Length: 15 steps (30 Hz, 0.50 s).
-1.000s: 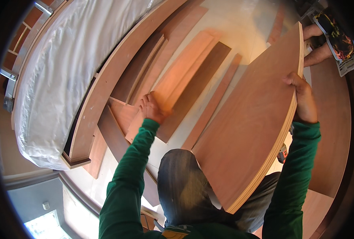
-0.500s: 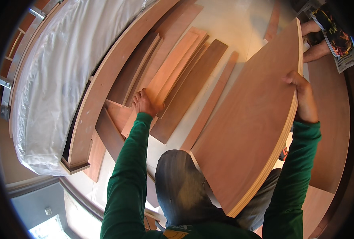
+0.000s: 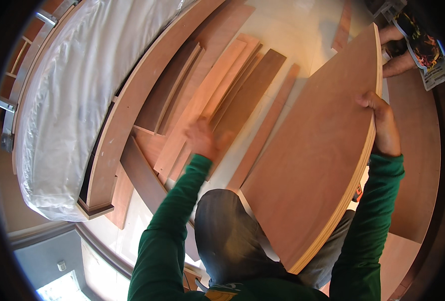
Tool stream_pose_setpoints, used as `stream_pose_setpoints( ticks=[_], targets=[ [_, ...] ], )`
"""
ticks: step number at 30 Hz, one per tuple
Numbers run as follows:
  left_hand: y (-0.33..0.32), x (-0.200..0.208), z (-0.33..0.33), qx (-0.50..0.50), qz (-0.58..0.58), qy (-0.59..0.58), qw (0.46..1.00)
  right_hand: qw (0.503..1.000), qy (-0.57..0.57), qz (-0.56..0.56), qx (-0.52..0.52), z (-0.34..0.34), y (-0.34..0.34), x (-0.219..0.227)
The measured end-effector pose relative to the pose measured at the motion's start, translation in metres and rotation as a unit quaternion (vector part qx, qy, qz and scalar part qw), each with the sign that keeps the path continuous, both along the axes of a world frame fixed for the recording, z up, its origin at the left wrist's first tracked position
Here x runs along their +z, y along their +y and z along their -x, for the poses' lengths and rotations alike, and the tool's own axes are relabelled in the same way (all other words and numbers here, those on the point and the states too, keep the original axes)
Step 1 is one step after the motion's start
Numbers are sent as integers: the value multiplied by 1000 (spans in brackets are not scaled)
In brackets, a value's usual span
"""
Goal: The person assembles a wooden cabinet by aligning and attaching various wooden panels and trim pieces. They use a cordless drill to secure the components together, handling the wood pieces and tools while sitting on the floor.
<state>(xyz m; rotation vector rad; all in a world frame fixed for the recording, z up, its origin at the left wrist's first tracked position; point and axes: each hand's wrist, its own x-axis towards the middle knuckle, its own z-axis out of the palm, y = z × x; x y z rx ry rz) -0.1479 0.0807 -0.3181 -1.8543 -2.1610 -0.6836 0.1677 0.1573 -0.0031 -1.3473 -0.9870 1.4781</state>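
The right hand (image 3: 380, 123) is clamped on the top edge of a large plywood panel (image 3: 312, 165) tilted against the knees. The left hand (image 3: 202, 138), blurred, fingers spread, hovers over loose wooden strips (image 3: 217, 100) on the floor.

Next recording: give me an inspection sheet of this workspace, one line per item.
Surface: pale floor, partly covered by boards.
Job's things: large plywood panel tilted on edge; wooden planks lying side by side on the floor.
Clutter: printed leaflet at top right, beside another person's hand.
Hands: right hand grips the panel's upper edge; left hand blurred over the planks, grasp unclear.
Cables: nothing seen.
Surroundings: plastic-wrapped mattress in a wooden bed frame on the left.
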Motion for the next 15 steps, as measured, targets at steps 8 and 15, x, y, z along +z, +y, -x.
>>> stream_pose_setpoints(
  ticks=[8,15],
  targets=[
    [-34,-60,-104,-99,296,-253,916,999,-13,-32,24,-9,4,-5],
    [-36,-42,-96,-81,258,-180,946,997,-28,-64,37,-9,-2,-3]
  ],
)
